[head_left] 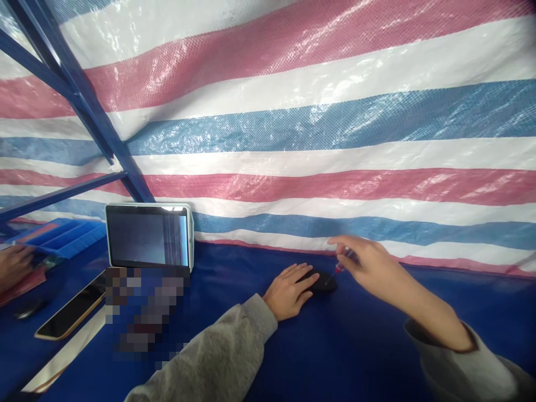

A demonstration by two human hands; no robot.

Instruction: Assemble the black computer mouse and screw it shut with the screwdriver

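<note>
A flat, rounded black object that looks like a computer mouse (326, 282) lies on the blue table. My left hand (288, 290) steadies it from the left, fingers over its far side and thumb along its near edge. Above its right end, my right hand (368, 268) pinches a small screwdriver (338, 268) with a red and clear handle. The thin shaft points down at the mouse; whether the tip touches a screw is too small to tell. My right fingers partly cover the handle.
A tablet (146, 234) in a pale case stands to the left, a phone (75, 307) lying before it. Further left are a blue compartment tray (69, 237) and another person's hand (14, 268). Striped sheeting (314, 184) hangs behind the table; a blue metal frame (96, 123) rises at left.
</note>
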